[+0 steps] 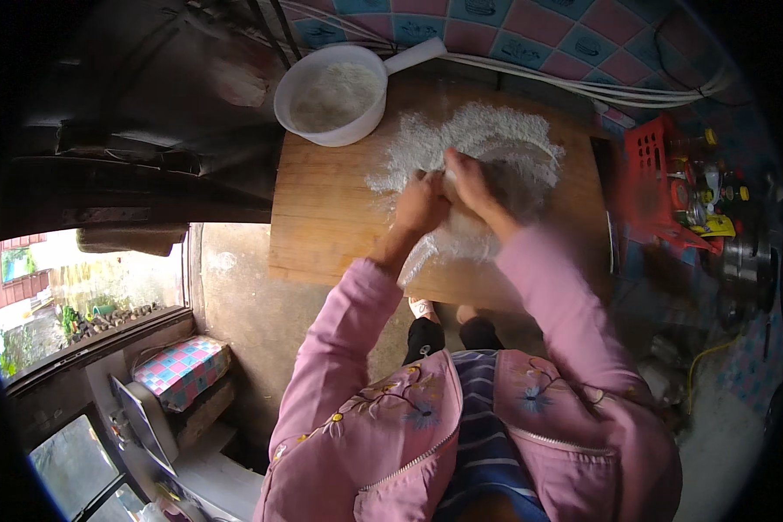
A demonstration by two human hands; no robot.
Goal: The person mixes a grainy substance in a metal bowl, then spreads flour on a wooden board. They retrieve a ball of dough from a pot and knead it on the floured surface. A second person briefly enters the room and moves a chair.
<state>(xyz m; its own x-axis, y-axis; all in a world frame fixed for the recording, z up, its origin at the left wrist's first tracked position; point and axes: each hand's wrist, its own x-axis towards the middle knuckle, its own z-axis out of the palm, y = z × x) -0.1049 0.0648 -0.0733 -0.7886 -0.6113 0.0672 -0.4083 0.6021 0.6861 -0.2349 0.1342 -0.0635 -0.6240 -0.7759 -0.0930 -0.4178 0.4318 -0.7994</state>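
Both my hands meet over a wooden board [326, 215] strewn with white flour [489, 127]. My left hand [423, 201] is curled with the knuckles up, its fingers against a small pale piece of dough [451, 184]. On the other side of that piece, my right hand [471, 183] bends its fingers around it, thumb side towards the left hand. The hands hide most of the dough, so its full shape cannot be made out. A thinner dusting of flour lies under my right wrist and towards the board's near edge.
At the board's far left corner stands a white plastic ladle-bowl [329, 134] with flour inside, its handle pointing right. Beyond it cables [561, 85] run along the tiled wall. To the right, a red plastic basket [649, 156] sits beside several jars and bottles, near a metal pot [747, 264].
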